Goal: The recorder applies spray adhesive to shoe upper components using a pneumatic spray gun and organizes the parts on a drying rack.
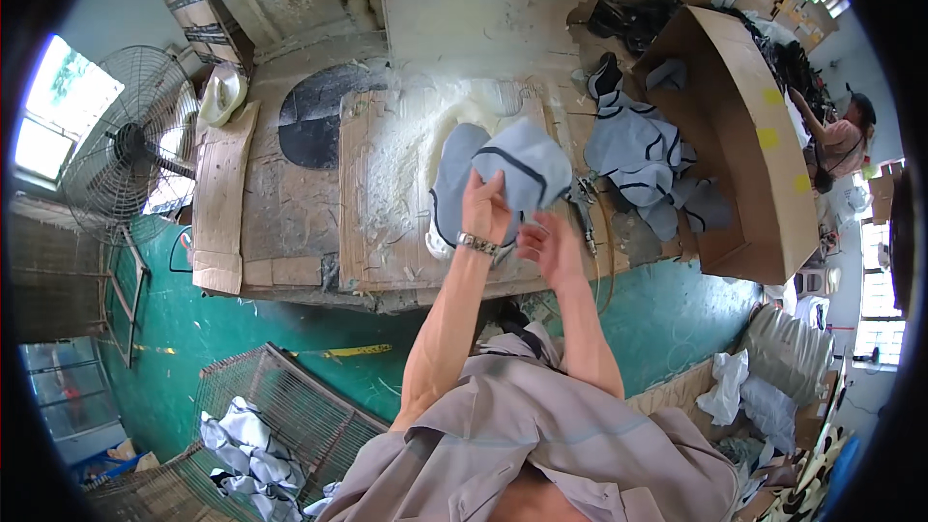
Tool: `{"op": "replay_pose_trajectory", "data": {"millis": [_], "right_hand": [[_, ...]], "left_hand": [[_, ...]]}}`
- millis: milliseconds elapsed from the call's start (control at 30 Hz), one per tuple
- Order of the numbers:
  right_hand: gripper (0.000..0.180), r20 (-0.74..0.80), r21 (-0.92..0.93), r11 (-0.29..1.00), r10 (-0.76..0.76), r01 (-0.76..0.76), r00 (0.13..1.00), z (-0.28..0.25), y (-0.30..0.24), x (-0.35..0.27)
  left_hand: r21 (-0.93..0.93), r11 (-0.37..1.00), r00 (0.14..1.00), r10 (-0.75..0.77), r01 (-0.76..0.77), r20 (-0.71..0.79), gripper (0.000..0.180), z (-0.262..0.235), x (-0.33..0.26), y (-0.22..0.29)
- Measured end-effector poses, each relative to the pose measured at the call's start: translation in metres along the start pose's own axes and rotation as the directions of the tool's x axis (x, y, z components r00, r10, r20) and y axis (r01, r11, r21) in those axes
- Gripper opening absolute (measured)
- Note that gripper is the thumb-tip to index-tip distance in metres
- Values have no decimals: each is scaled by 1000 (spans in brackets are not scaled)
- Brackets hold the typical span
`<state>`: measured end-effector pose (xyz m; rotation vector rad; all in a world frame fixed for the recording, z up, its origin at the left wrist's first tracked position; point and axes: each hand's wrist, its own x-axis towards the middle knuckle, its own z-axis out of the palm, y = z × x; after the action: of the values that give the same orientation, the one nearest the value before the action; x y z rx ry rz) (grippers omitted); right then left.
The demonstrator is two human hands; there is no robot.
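Observation:
A light grey rounded fabric piece with a black edging strip point(530, 162) is held up over the workbench by my left hand point(486, 208), whose thumb and fingers pinch its lower left part. Just behind it lies a second grey fabric piece with black edging point(452, 179), on a white-crusted form that is mostly hidden. My right hand point(553, 246) is just below the held piece, its fingers loosely bent and apart, a little blurred, with nothing visible in them. Close to the right of the held piece rests a metal hand tool with a hose point(583, 211), possibly a spray gun.
Grey pieces with black edging point(633, 150) are heaped before a tipped cardboard box point(764, 184) at the right. A caged fan point(130, 140) stands left of the cardboard-covered bench point(261, 222). A wire rack point(290, 396) holds more pieces, lower left. Another person point(846, 140) is far right.

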<state>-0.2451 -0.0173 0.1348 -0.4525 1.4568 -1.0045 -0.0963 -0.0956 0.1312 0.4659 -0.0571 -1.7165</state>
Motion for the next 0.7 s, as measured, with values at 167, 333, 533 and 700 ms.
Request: {"op": "replay_pose_trajectory", "data": {"millis": [167,333,533,700], "right_hand": [[64,501,737,617,-225,-275,836,11,-15,16],[70,520,608,709,-17,-356,854,34,15,36],[71,507,424,871,-2,-248,862,50,-5,12],[71,519,586,771,-120,-250,846,66,-42,62]], "left_hand": [[181,974,989,128,-139,69,46,3,-48,52],[209,977,998,22,-36,67,71,-93,-93,88],[106,993,995,40,-50,94,62,-74,-64,68],[139,978,958,118,-158,262,74,-10,-37,107]]}}
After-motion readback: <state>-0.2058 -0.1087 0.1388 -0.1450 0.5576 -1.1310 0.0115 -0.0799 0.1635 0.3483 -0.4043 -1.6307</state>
